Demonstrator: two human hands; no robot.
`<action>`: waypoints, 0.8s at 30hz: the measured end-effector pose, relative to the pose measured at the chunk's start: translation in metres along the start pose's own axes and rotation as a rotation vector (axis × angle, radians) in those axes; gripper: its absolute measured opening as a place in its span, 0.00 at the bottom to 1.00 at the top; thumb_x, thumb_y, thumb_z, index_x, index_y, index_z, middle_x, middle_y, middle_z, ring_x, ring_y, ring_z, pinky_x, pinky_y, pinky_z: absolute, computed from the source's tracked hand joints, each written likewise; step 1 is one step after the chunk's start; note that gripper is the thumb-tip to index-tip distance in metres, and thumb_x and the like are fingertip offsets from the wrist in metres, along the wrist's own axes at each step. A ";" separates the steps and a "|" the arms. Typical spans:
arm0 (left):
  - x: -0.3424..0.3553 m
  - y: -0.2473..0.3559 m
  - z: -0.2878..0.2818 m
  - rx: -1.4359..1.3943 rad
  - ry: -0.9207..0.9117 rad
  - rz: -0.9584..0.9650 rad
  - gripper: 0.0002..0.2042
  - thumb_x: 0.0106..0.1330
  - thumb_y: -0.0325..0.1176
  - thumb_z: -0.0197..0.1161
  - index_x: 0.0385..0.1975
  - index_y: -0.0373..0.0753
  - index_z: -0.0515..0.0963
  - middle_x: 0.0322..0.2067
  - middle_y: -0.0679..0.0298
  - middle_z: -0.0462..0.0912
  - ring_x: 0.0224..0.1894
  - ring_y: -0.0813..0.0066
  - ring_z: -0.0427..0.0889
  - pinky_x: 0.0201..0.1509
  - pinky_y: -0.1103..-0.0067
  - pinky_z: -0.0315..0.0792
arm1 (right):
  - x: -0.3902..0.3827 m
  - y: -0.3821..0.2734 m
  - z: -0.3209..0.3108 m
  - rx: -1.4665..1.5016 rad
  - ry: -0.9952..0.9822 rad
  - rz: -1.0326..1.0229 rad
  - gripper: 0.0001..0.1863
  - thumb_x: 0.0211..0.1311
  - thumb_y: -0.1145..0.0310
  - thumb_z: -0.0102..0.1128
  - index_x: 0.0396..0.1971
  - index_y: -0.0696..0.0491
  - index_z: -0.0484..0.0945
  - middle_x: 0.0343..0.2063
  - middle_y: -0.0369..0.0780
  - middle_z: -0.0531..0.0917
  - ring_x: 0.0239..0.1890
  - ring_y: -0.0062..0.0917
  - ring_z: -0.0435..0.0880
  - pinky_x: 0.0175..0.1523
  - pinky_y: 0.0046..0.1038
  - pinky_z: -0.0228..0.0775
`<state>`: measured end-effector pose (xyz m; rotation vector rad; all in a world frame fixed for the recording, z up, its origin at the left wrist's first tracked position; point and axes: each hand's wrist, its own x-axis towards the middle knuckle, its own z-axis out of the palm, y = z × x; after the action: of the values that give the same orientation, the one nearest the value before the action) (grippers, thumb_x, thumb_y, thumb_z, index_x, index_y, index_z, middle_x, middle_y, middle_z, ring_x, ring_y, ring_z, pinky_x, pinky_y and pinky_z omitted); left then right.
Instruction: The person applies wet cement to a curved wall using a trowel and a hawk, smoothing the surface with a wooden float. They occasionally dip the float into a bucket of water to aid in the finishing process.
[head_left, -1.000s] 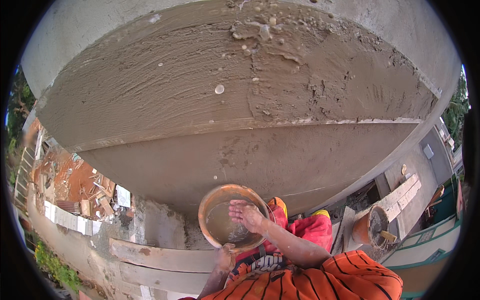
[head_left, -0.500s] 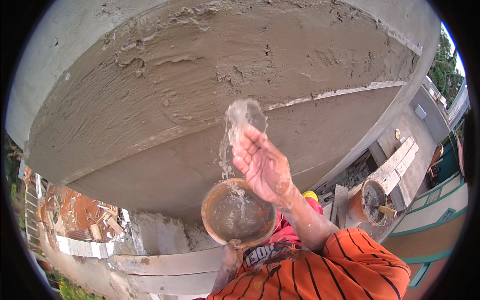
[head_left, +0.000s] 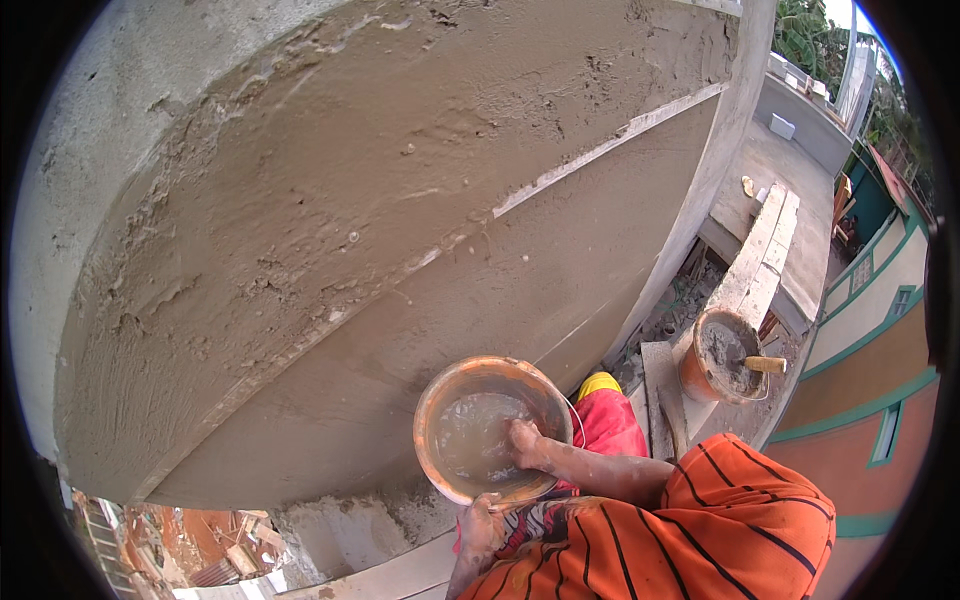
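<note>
An orange bucket (head_left: pixel 428 440) with a thin wire handle holds murky grey-brown water (head_left: pixel 470 430). My left hand (head_left: pixel 483 525) is closed on its near rim. Inside the bucket, my right hand (head_left: pixel 525 444) dips into the water, and its fingers are mostly hidden there. Just beyond stands a wall of wet grey-brown plaster (head_left: pixel 330 240), rough in its upper part and smoother below. A narrow pale strip (head_left: pixel 610 150) runs slantwise across it.
To my right, a second orange bucket (head_left: pixel 697 375) contains grey mortar and a wooden-handled tool (head_left: pixel 765 364). Planks (head_left: pixel 765 250) lie past it, and another board (head_left: pixel 400 572) runs below me. Rubble on reddish ground (head_left: pixel 200 545) shows at lower left. A painted building (head_left: pixel 870 400) stands far right.
My right hand has come down from the wall, where it was throwing water, into the bucket. My left hand still holds the rim. The view has turned somewhat.
</note>
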<state>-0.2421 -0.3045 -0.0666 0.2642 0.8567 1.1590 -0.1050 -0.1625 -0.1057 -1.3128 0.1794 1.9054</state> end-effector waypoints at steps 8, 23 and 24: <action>0.029 0.010 0.083 0.060 0.006 -0.183 0.21 0.58 0.18 0.44 0.53 0.21 0.59 0.48 0.36 0.72 0.47 0.34 0.78 0.54 0.44 0.75 | -0.224 -0.238 0.066 0.456 -0.972 -0.776 0.25 0.74 0.59 0.45 0.61 0.62 0.64 0.53 0.48 0.76 0.56 0.34 0.77 0.64 0.33 0.70; 0.130 -0.032 0.175 0.092 -0.387 -0.398 0.06 0.63 0.22 0.53 0.36 0.28 0.76 0.38 0.53 0.79 0.47 0.46 0.81 0.54 0.41 0.73 | -0.146 -0.092 -0.302 -0.607 0.859 -0.842 0.18 0.62 0.66 0.58 0.50 0.54 0.73 0.45 0.43 0.81 0.50 0.33 0.80 0.55 0.34 0.72; 0.144 -0.035 0.183 0.035 -0.442 -0.425 0.06 0.62 0.24 0.55 0.34 0.27 0.76 0.38 0.50 0.79 0.47 0.45 0.81 0.53 0.42 0.74 | -0.136 -0.069 -0.318 -0.766 0.942 -0.797 0.19 0.60 0.66 0.60 0.50 0.54 0.73 0.45 0.44 0.81 0.51 0.35 0.79 0.55 0.35 0.72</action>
<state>-0.0683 -0.1494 -0.0307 0.3331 0.5078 0.6525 0.1913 -0.3532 -0.1145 -2.2620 -0.5868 0.5643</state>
